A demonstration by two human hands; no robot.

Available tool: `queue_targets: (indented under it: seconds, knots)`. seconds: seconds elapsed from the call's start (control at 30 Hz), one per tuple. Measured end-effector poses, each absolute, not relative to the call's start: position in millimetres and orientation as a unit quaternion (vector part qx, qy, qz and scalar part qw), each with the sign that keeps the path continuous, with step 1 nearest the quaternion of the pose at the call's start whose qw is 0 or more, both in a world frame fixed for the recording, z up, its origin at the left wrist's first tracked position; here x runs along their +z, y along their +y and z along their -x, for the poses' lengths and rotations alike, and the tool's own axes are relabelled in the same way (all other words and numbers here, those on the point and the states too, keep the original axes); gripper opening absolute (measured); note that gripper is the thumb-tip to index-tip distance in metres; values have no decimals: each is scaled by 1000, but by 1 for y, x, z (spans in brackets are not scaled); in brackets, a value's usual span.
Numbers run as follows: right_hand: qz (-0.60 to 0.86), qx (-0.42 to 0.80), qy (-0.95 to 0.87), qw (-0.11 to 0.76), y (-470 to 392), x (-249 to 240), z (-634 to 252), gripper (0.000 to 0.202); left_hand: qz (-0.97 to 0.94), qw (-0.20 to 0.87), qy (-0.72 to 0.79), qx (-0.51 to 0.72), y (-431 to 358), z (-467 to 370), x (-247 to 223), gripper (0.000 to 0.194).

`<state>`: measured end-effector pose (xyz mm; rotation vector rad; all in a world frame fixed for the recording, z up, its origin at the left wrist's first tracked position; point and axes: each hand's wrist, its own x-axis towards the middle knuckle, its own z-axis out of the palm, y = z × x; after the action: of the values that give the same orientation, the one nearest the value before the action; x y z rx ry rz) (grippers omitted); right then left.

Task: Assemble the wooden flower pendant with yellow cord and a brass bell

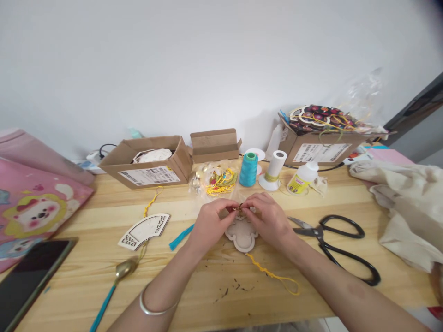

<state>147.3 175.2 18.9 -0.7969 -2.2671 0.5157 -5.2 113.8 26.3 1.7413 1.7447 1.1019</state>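
My left hand and my right hand meet at the middle of the table, thumbs and forefingers pinched together. A small gold-brown piece shows between the fingertips at the top of a cloud-shaped wooden ornament; whether it is cord or metal I cannot tell. The ornament lies below my hands, its upper part partly covered by them. From its lower edge runs a knotted yellow cord. Beside my left hand lies a blue tassel. Black-handled scissors lie open right of my right hand.
A fan-shaped wooden ornament and a gold bell with a blue tassel lie left, near a phone. Behind stand cardboard boxes, blue thread, a white spool and a glue bottle. Cloth lies right.
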Motion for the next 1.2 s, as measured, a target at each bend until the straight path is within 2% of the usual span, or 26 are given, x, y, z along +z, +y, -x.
queue_targets:
  seconds: [0.2,0.43,0.63,0.77,0.97,1.2]
  knots:
    - [315,221,-861,334,174,20,-147,8,-514,382,634,433,115,3,20,16]
    - [312,231,-855,345,173,20,-145,8,-519,356,633,451,115,1,22,16]
    - [288,249,-836,396,172,23,-146,6,-389,514,598,476,115,1,33,16]
    - [269,239,-834,417,172,23,-146,6,-331,572,582,474,113,1,40,24]
    - [253,234,-846,408,170,24,-145,7,-309,583,582,475,112,7,40,25]
    - [219,248,-861,385,167,25,-144,7,-369,512,610,478,114,6,36,16]
